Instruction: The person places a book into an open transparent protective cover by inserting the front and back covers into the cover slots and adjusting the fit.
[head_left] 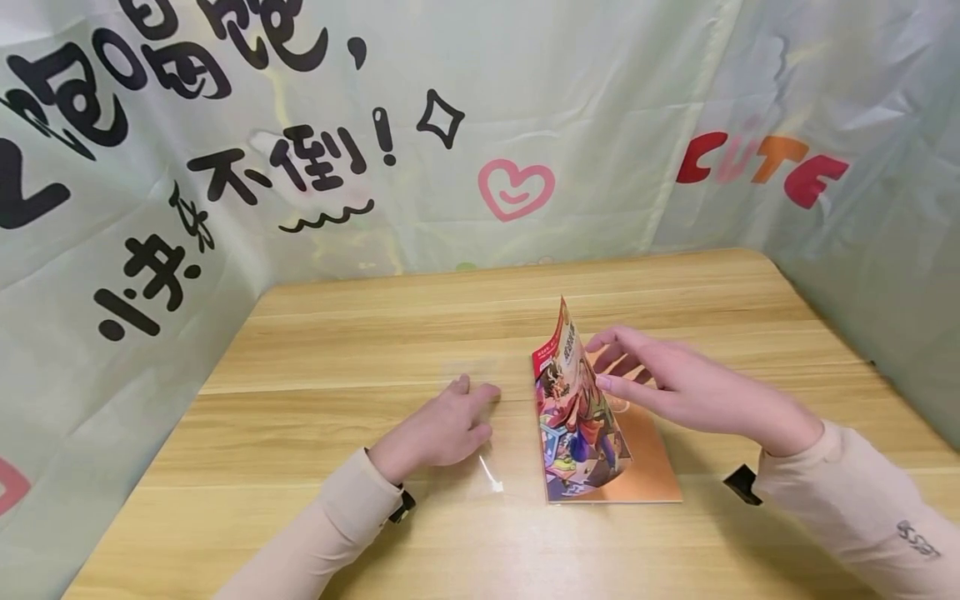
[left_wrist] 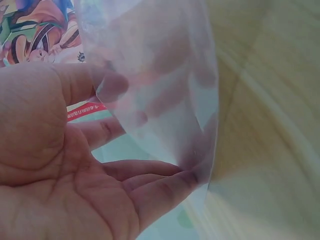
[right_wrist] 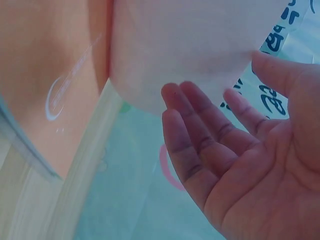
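A thin book with a colourful illustrated cover [head_left: 577, 417] lies right of the table's middle in the head view. Its front cover stands partly lifted and curved, showing an orange page [head_left: 648, 467] beneath. Beside the lifted edge is my right hand [head_left: 645, 379], fingers loosely bent and thumb tip at the cover's edge. The right wrist view shows the cover's pale inner side [right_wrist: 190, 50] behind those fingers [right_wrist: 187, 145]. To the book's left, my left hand [head_left: 442, 421] reaches over a clear plastic sheet [head_left: 487, 475]. In the left wrist view its fingertips show through that sheet [left_wrist: 165, 55].
The wooden table [head_left: 337, 333] extends around the book on every side. A pale fabric curtain [head_left: 600, 100] with printed lettering and a pink heart [head_left: 516, 190] closes off the back and both sides.
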